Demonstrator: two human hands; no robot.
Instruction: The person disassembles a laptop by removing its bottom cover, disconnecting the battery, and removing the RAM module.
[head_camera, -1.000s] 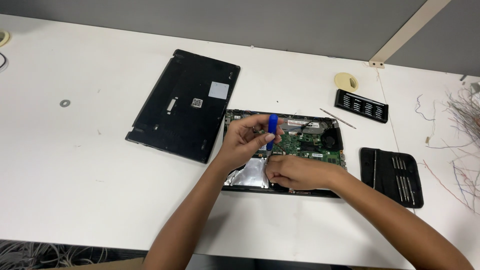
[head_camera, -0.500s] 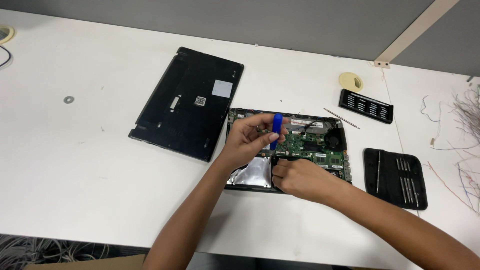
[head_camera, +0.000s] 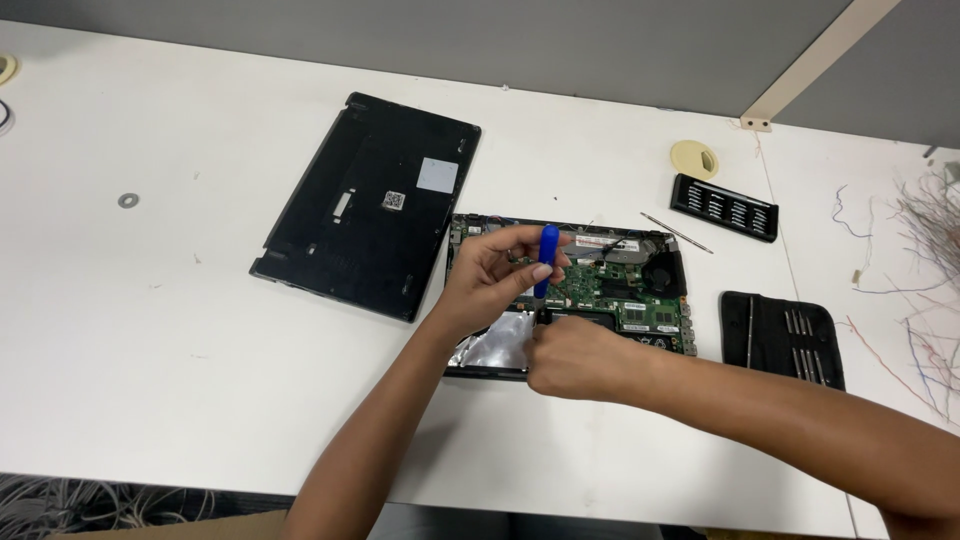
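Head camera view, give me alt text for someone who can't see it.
A person's left hand holds a blue-handled screwdriver upright over an opened laptop on a white table, while the right hand steadies its tip. The removed black bottom cover lies to the left; two black tool cases sit to the right.

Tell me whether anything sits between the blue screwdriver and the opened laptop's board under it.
Nothing visible does. The left hand holds the blue screwdriver upright over the opened laptop, and the right hand steadies its lower end. That hand hides the tip, so the exact contact point cannot be seen. The removed bottom cover lies clear to the left.
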